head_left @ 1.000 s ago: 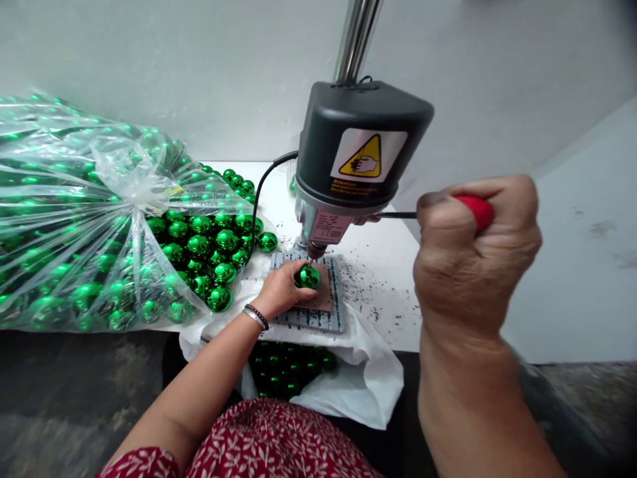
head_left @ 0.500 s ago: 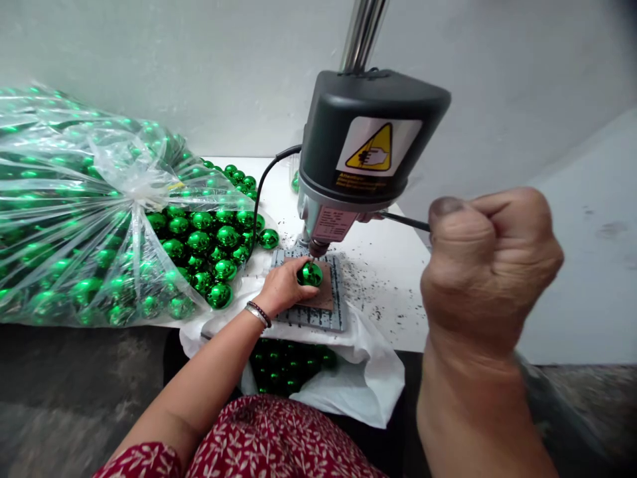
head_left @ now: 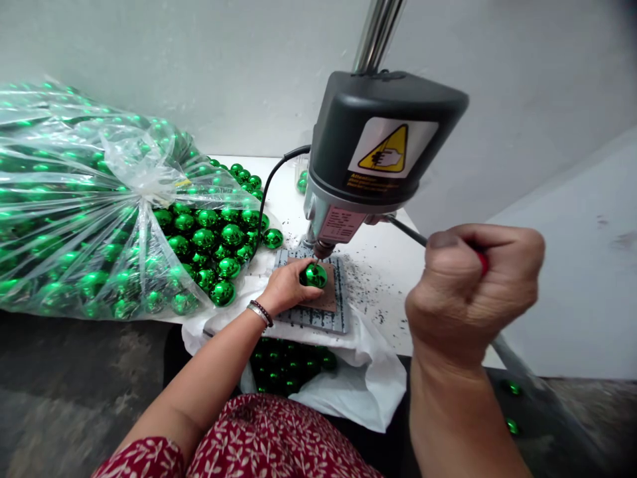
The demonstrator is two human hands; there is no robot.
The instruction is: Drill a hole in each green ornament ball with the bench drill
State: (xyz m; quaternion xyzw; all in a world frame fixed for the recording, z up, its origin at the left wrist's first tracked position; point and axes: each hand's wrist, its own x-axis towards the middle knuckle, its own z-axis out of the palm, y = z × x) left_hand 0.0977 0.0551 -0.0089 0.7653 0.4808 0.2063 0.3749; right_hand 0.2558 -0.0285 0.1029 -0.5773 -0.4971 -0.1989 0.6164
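Observation:
My left hand point(head_left: 289, 287) grips a shiny green ball point(head_left: 315, 275) against a brown board point(head_left: 326, 297) on the slotted grey base point(head_left: 340, 318) of a drill press point(head_left: 383, 133). Straight above the ball is the drill chuck point(head_left: 323, 249), its thin bit at the ball's top; whether it has gone in I cannot tell. My right hand point(head_left: 468, 292) is wrapped around the end of the press's lever point(head_left: 409, 230), and a bit of red shows between the fingers.
A large clear plastic bag point(head_left: 99, 219) of green balls lies on the left of the white table point(head_left: 378, 325). Loose balls point(head_left: 229, 268) spill at its mouth. Dark shavings surround the base. A black cable point(head_left: 266, 192) loops beside the press. White cloth point(head_left: 371, 385) with more balls hangs below the table edge.
My right hand has moved down and slightly left with the lever. My left hand keeps its hold on the ball. The whole view has shifted slightly.

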